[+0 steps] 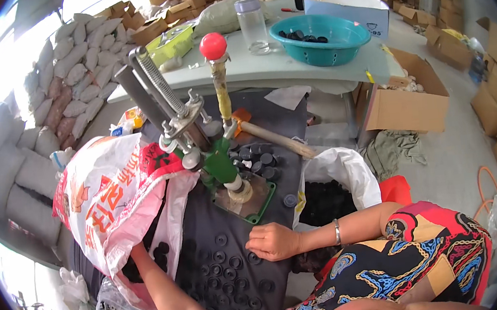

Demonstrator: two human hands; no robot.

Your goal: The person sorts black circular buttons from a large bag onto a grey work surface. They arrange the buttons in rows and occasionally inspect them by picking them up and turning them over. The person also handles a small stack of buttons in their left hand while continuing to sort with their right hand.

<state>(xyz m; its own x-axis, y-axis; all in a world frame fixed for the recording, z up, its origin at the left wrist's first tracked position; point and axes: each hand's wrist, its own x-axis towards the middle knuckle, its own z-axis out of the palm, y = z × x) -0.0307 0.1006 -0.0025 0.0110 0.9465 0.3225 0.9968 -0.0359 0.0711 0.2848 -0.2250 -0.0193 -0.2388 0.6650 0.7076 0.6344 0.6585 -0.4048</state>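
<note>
In the head view, the left hand [139,255] reaches into a white-and-red bag [110,196] at eight o'clock; the bag hides its fingers, so I cannot tell whether it grasps anything. The right hand [273,242], at six o'clock, is loosely curled, fingertips near the black caps [229,273]; whether it pinches one is unclear. Those caps lie scattered on a dark cloth [197,218] between six and seven o'clock. A green hand press [220,163] stands mid-view, beyond both hands, with a hammer [277,138] at two. At four, a white sack [346,166] holds more black pieces [325,202]; at one, a teal basin [334,50] sits on a table [216,73]. The bag bears large red characters.
</note>
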